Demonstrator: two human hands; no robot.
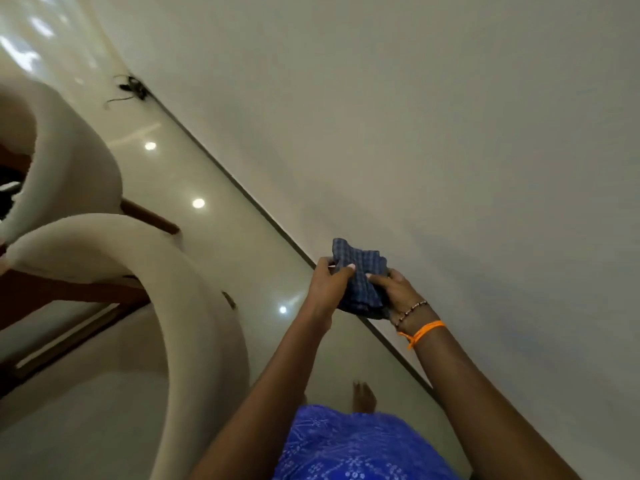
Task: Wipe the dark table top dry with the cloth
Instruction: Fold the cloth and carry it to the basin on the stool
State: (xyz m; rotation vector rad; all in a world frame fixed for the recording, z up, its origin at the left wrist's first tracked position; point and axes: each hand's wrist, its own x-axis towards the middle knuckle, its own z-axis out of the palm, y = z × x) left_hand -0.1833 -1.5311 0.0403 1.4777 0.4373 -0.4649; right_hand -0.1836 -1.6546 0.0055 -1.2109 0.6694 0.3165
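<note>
Now both hands, left hand (325, 284) and right hand (393, 289), grip bunched cloth (360, 271).

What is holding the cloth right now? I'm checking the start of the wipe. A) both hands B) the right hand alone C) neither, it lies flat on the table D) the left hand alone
A: the left hand and right hand each grip the bunched blue checked cloth from opposite sides, over the table edge.
</note>
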